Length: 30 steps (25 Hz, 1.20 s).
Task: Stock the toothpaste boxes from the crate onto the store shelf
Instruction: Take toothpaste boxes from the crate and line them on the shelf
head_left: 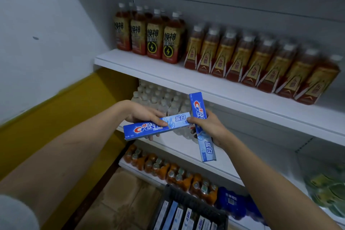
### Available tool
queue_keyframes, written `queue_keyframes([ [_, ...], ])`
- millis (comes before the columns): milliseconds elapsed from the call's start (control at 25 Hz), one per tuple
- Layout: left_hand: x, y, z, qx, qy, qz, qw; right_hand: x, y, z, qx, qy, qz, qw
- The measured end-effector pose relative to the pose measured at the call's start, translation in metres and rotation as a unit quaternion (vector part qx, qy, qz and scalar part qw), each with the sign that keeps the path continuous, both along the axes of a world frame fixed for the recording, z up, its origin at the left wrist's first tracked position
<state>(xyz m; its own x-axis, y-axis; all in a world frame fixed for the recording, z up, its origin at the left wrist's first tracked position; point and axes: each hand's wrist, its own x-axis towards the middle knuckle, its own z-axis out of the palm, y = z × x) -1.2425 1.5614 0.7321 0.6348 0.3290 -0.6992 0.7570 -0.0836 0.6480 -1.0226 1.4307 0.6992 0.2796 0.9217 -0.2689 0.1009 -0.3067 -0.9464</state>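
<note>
My left hand (143, 115) grips a blue Crest toothpaste box (147, 129) that lies almost level in front of the middle shelf. My right hand (209, 127) holds a second blue toothpaste box (206, 147) nearly upright, and its thumb touches the right end of the first box. The two boxes cross near their ends. Low in the view stands a dark crate (192, 203) with several more toothpaste boxes (179, 216) on edge inside it. The white middle shelf (186, 147) lies just behind the hands.
Brown drink bottles (242, 58) fill the upper shelf (168, 73). Clear water bottles (158, 99) stand at the left of the middle shelf. Orange drink bottles (168, 168) and a blue pack (233, 203) sit on the lower shelf. A yellow-banded wall (56, 127) is at left, cardboard (123, 201) on the floor.
</note>
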Motion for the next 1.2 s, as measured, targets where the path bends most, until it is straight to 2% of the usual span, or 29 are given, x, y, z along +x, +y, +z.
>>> queue_keyframes([
  [280,-0.074,0.042,0.054,0.093,-0.120,0.106,0.983,-0.041,0.041,0.067,-0.009,-0.008,-0.058,0.998],
  [440,-0.128,0.066,0.095,0.174,-0.159,0.143,0.961,-0.084,0.061,0.125,0.054,-0.067,-0.061,0.994],
  [680,-0.164,0.093,0.197,0.292,-0.208,0.150,0.922,-0.125,0.080,0.221,0.167,-0.132,-0.071,0.974],
  [840,-0.157,0.109,0.266,0.392,-0.237,0.155,0.875,-0.119,0.081,0.281,0.201,-0.210,-0.086,0.953],
  [960,-0.151,0.122,0.298,0.422,-0.277,0.185,0.843,-0.101,0.085,0.320,0.209,-0.260,-0.079,0.939],
  [1200,-0.138,0.150,0.331,0.469,-0.267,0.201,0.817,-0.055,0.106,0.380,0.198,-0.331,-0.063,0.921],
])
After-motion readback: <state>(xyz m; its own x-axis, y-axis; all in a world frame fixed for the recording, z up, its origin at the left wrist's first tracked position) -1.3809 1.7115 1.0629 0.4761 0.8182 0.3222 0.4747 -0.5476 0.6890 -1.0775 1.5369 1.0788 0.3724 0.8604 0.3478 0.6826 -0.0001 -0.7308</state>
